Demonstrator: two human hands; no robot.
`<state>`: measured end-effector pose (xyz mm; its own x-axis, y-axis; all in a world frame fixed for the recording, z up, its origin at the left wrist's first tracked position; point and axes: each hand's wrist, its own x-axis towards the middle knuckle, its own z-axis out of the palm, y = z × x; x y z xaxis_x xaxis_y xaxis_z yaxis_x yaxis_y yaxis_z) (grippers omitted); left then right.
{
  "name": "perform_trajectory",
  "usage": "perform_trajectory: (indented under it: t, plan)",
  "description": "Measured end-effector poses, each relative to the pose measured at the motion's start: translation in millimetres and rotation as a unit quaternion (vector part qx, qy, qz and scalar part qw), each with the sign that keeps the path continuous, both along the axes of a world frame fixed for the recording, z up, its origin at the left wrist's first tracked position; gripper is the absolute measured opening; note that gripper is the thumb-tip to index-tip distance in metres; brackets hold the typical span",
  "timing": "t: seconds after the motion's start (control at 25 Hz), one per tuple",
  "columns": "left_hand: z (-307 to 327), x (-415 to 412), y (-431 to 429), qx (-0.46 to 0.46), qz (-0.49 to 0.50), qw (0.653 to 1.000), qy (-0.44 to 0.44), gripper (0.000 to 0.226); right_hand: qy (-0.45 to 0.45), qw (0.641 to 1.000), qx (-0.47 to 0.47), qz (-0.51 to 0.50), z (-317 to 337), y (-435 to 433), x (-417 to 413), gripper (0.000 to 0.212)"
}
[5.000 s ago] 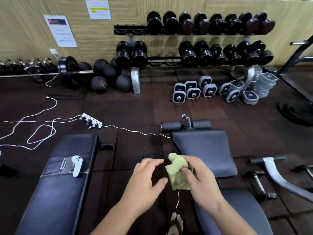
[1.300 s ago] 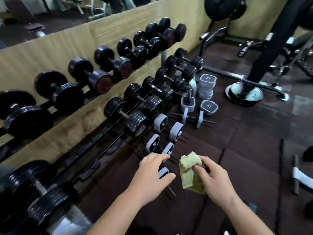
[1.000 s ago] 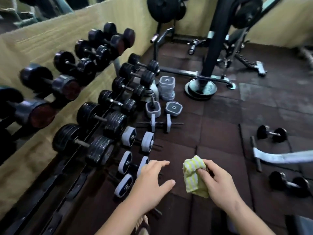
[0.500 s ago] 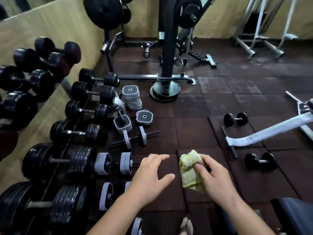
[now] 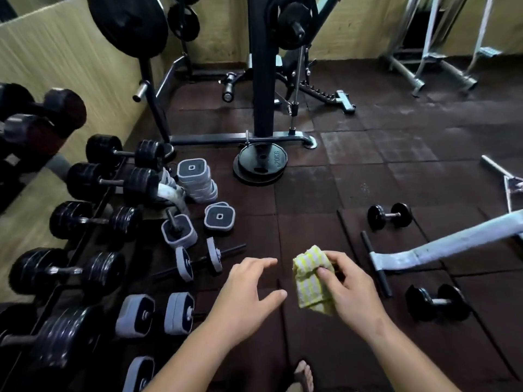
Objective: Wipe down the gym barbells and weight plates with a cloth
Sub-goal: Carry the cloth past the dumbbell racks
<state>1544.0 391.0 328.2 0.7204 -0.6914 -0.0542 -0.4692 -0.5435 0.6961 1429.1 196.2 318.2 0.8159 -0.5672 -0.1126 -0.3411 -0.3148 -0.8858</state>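
Observation:
My right hand point(image 5: 346, 287) grips a bunched yellow-and-white striped cloth point(image 5: 310, 281) in front of me, above the dark floor mats. Beside it my left hand point(image 5: 246, 295) hovers with fingers spread and holds nothing. Black 20 kg weight plates point(image 5: 260, 165) lie stacked on the floor ahead, at the foot of a black machine post point(image 5: 261, 66). A large black plate point(image 5: 127, 21) hangs on a stand at the upper left. Black dumbbells point(image 5: 93, 219) fill a rack along the left wall.
Grey square-ended dumbbells point(image 5: 195, 261) and a stack of grey plates point(image 5: 198, 176) lie on the floor left of my hands. Two small black dumbbells point(image 5: 390, 215) point(image 5: 437, 302) and a white bench frame point(image 5: 441, 244) lie to the right. Open mat floor stretches ahead on the right.
My view has swung right and forward along the dumbbell rack toward the machine and its floor plates. Both hands keep the same pose, the right one still holding the cloth.

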Motion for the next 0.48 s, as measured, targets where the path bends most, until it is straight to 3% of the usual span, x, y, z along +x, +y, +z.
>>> perform_trajectory:
  t: [0.48]
  plan:
    - [25.4, 51.8, -123.3, 0.028, -0.016, 0.999, -0.032, 0.058, -0.042, 0.997, 0.045, -0.048, 10.6, -132.5, 41.6, 0.025]
